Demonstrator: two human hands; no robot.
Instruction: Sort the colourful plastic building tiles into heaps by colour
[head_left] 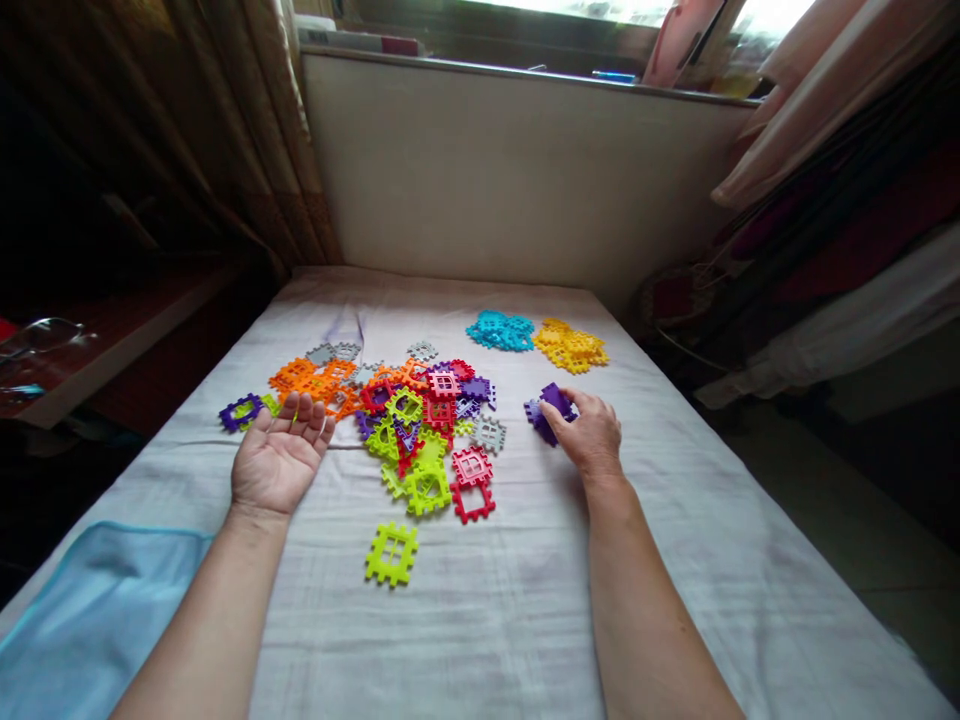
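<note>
Clock directions taken from the middle of the mixed pile (431,450). Right hand (592,435) at 3 o'clock, grip closed on purple pieces (553,412), thumb on near side, fingers behind; can't tell if all are lifted off the sheet (510,620). Left hand (281,460) at 9 o'clock, grip released, palm up, fingers spread slightly, nothing in it; nearest to orange pieces (304,378), at 10 o'clock, and a purple square (241,412) further out at 9. Mixed pile: lime, red, pink, purple, orange, grey interlocking pieces, overlapping. Loose lime square (391,555) with window-style bars lies flat at 7 o'clock, apart from pile. Blue pile (500,330) at 1 o'clock, yellow pile (570,346) at 2, just beside it. Light blue cloth (112,610) at 8 o'clock, near left forearm. Curtain (255,130) at 11.
</note>
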